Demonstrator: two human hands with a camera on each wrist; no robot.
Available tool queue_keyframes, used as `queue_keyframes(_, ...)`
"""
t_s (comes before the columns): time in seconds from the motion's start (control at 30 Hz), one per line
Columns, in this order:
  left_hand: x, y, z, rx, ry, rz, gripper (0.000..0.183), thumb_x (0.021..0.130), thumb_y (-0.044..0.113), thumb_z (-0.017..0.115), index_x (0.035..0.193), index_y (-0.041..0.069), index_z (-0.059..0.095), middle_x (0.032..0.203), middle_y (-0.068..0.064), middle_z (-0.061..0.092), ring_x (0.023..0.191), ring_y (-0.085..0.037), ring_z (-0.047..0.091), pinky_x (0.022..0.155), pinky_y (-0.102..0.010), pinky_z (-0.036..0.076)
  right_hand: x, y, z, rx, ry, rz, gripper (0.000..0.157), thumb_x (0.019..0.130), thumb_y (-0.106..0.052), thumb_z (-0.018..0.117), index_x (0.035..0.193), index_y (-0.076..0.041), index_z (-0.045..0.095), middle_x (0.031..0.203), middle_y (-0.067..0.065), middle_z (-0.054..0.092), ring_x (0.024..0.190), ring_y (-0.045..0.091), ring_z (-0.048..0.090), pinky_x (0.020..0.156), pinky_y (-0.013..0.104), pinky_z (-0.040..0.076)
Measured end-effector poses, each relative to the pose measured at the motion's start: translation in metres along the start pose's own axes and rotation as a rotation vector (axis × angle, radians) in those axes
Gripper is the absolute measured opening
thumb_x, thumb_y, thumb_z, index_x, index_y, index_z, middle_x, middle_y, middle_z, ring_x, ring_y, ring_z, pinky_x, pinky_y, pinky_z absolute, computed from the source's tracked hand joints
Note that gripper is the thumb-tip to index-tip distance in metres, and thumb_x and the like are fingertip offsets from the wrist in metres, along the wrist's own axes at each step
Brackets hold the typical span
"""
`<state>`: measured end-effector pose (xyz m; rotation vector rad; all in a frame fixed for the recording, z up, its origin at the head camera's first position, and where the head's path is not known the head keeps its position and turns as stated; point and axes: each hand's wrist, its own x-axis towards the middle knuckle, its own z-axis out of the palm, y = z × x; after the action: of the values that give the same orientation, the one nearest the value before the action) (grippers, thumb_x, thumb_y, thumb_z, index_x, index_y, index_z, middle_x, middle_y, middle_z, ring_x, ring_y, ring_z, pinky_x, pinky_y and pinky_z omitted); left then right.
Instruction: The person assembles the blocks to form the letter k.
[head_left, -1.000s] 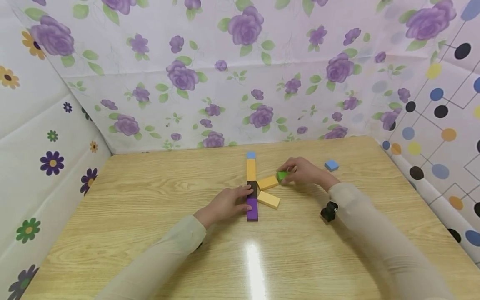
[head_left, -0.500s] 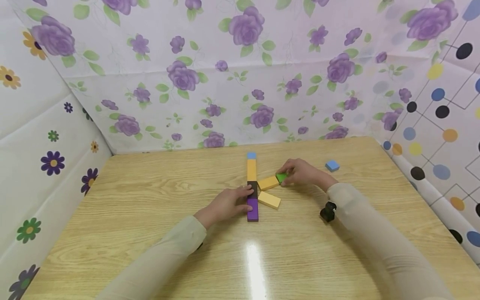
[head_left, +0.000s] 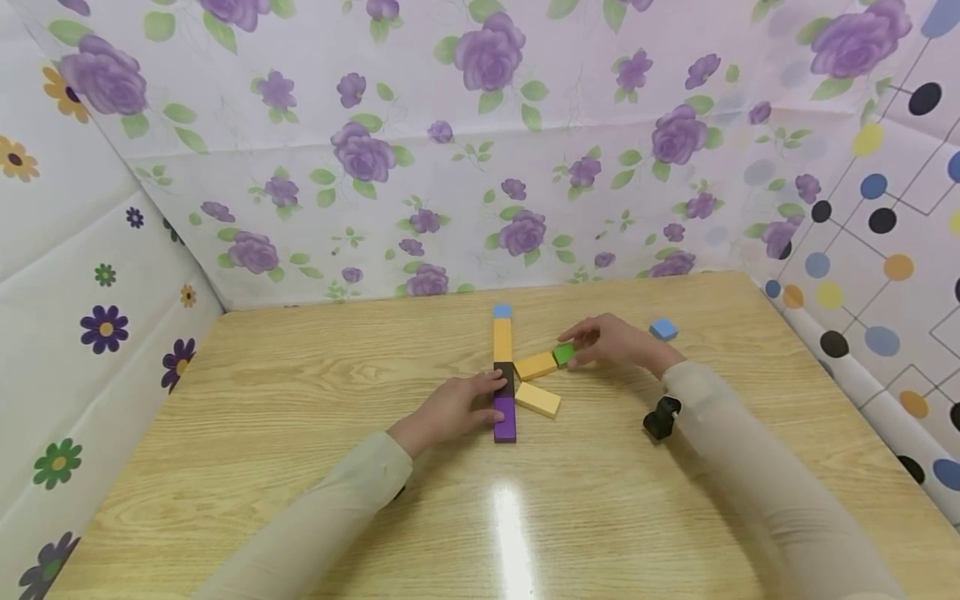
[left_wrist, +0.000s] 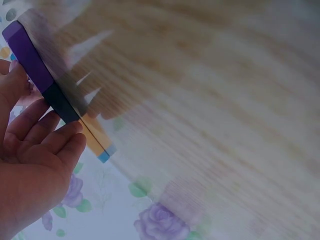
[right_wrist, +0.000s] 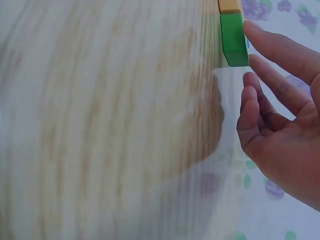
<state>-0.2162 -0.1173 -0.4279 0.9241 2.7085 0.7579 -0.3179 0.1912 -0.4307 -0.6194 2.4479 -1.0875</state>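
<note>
Purple (head_left: 505, 421), black (head_left: 508, 379), orange (head_left: 502, 339) and small blue (head_left: 502, 311) blocks lie end to end in a straight row on the table. My left hand (head_left: 450, 406) rests its loosely bent fingers against the black block and its thumb at the purple one. An orange-yellow block (head_left: 536, 366) slants off the row's right side, with a green block (head_left: 564, 356) at its outer end. Around the green block, my right hand (head_left: 611, 340) has its fingers loosened; in the right wrist view its thumb is right beside the green block (right_wrist: 235, 40).
A pale yellow block (head_left: 538, 400) angles down and right from the black block. Farther right lies a loose blue block (head_left: 663, 330), beyond the right hand. Flowered cloth (head_left: 375, 208) hangs behind the wooden table (head_left: 300, 417), and patterned cloth covers both sides.
The right hand pushed the green block up against the orange-yellow block's end, then loosened its fingers and drew slightly right. The left hand has stayed where it was.
</note>
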Motion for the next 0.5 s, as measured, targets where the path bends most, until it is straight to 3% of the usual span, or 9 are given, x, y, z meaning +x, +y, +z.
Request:
queue_keyframes(0.2, -0.0003, 0.0007, -0.0005, 0.004, -0.004, -0.008, 0.058, 0.091, 0.028, 0.067, 0.140, 0.004, 0.048, 0.147, -0.015, 0.041, 0.134, -0.032, 0.040, 0.111, -0.043, 0.034, -0.0013, 0.0043, -0.0021, 0.076, -0.013, 0.038, 0.053, 0.080, -0.021, 0.080, 0.128, -0.006, 0.062, 0.096, 0.007, 0.064, 0.081, 0.020, 0.053, 0.069, 0.029, 0.045)
queue_keyframes(0.5, 0.0006, 0.0010, -0.0004, -0.002, -0.005, -0.008, 0.059, 0.091, 0.027, 0.067, 0.141, 0.003, 0.048, 0.147, -0.015, 0.041, 0.134, -0.032, 0.040, 0.111, -0.043, 0.035, 0.0008, 0.0083, -0.0010, 0.089, -0.010, 0.049, 0.048, 0.083, -0.016, 0.077, 0.125, 0.000, 0.062, 0.098, 0.009, 0.065, 0.086, 0.020, 0.057, 0.072, 0.028, 0.049)
